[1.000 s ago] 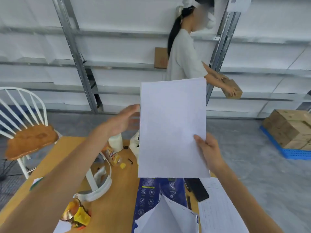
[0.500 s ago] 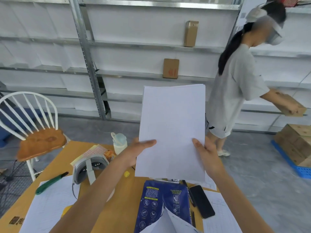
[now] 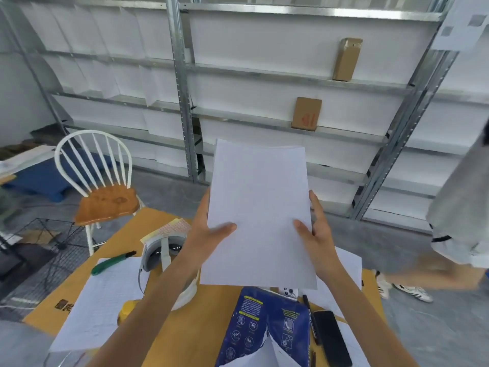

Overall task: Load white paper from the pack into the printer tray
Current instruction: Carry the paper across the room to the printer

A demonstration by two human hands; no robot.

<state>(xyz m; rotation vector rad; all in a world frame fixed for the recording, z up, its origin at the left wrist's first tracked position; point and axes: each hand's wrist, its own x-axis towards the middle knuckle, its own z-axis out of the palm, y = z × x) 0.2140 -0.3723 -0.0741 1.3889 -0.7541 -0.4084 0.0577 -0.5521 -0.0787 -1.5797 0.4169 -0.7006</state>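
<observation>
I hold a stack of white paper (image 3: 258,207) upright in front of me, above the table. My left hand (image 3: 209,231) grips its left edge, thumb across the front. My right hand (image 3: 315,229) grips its right edge the same way. Below it, the torn-open blue paper pack (image 3: 254,329) lies on the wooden table (image 3: 206,327), with white sheets showing at its opening. No printer or tray is in view.
On the table lie a white headset (image 3: 164,252), a green utility knife (image 3: 112,262), loose printed sheets (image 3: 100,300), a black phone (image 3: 330,337) and a marker. A white chair (image 3: 100,186) stands at left. Metal shelving (image 3: 185,88) holds cardboard boxes (image 3: 307,113). A person (image 3: 460,221) walks at right.
My left hand has closed onto the paper's left edge, so both hands now hold the stack. My view has swung left and the other person has shifted to the right edge.
</observation>
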